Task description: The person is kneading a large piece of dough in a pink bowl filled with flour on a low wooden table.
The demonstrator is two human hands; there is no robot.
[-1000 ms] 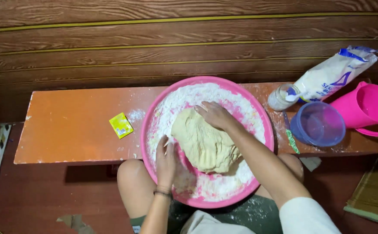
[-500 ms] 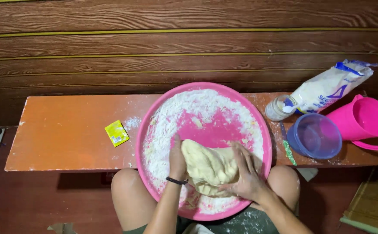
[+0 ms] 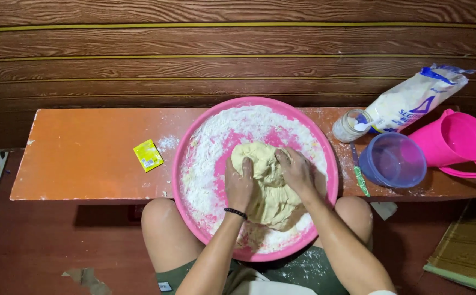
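Head view, looking straight down: both hands are on the dough (image 3: 268, 186) in the pink basin (image 3: 194, 136), which sits on the orange bench (image 3: 85, 158) and overhangs the knees. The left hand (image 3: 239, 183) presses flat on the lump's left side with fingers spread, and the right hand (image 3: 297, 172) curls over the top right, digging in. The dough already holds together as one pale mass, so by my reading the mixing is largely behind us. Plenty of loose flour (image 3: 216, 136) rings the basin floor (not yet worked in), and the lump looks rough and folded rather than smooth, so I'd say kneading has a way to go. Off to the right stand a flour bag (image 3: 412, 101), a small jar (image 3: 347, 125), a bluish tub (image 3: 393, 159) and a pink jug (image 3: 459, 139); a yellow sachet (image 3: 148, 155) lies left of the basin.
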